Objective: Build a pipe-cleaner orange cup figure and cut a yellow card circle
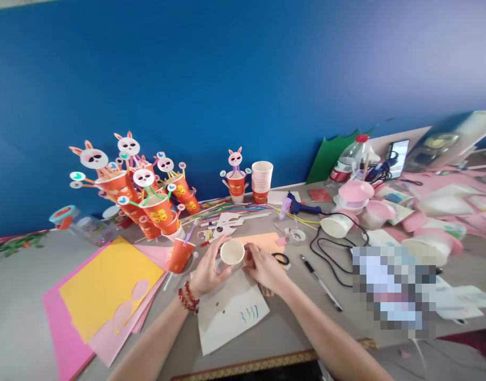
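Observation:
My left hand (208, 271), with a red bead bracelet on the wrist, is wrapped round the side of a paper cup (232, 252) whose white inside faces me. My right hand (264, 267) is closed against the cup's other side, fingers pressed together at its rim. Both hands hover over a white sheet of paper (230, 315) with blue marks. An orange paper cup (179, 255) lies tilted just left of my left hand. Scissors (281, 259) lie just right of my right hand.
Several orange cup rabbits (147, 196) stand at back left, one more (236, 182) beside a cup stack (262, 181). Yellow and pink sheets (103, 288) lie at left. A blue glue gun (296, 205), black cable (330, 254), pen (320, 283), water bottle (348, 164) and pink bowls (356, 193) crowd the right.

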Demonstrator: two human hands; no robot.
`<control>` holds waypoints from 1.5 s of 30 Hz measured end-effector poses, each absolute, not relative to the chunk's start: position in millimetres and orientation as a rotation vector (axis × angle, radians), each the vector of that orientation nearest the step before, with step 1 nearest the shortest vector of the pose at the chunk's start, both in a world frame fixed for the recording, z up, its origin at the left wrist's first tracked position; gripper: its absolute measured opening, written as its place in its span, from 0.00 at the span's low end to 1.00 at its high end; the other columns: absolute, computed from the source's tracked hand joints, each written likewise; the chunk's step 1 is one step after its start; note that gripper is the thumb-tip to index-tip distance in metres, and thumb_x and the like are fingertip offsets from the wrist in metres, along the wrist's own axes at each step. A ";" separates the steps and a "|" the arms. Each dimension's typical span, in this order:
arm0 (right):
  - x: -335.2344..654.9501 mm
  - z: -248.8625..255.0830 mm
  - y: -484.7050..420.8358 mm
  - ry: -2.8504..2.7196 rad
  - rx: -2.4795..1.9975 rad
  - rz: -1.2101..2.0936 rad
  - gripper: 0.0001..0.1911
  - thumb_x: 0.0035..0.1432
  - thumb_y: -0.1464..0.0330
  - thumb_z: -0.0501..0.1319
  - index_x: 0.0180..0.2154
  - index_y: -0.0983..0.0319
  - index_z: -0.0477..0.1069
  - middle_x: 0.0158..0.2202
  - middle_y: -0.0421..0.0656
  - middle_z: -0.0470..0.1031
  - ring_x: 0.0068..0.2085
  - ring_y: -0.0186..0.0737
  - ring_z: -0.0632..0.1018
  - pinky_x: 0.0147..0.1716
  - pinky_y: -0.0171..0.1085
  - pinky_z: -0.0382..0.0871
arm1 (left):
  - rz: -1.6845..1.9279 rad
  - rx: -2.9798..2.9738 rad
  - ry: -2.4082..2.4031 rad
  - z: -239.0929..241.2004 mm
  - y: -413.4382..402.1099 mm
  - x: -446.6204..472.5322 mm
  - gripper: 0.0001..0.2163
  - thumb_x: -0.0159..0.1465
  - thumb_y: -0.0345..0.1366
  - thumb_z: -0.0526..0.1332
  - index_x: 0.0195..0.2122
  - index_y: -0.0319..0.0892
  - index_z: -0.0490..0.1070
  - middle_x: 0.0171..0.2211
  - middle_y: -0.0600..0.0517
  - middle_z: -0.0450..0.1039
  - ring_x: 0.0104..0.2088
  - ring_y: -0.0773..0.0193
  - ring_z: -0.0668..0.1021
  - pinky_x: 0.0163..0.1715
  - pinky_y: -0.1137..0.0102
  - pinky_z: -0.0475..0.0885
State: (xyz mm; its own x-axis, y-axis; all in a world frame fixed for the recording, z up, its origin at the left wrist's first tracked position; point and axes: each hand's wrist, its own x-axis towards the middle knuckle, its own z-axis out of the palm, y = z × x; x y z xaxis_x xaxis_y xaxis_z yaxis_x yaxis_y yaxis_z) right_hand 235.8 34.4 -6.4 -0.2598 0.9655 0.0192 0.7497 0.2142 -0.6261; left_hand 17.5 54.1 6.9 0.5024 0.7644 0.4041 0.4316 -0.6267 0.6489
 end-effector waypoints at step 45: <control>236.7 -11.4 34.6 -2.127 -1.569 0.703 0.25 0.54 0.73 0.59 0.55 0.63 0.62 0.50 0.50 0.74 0.46 0.49 0.77 0.44 0.39 0.66 | 0.888 2.587 0.931 15.3 57.8 18.5 0.26 0.67 0.39 0.60 0.65 0.44 0.56 0.62 0.41 0.66 0.61 0.51 0.69 0.60 0.52 0.67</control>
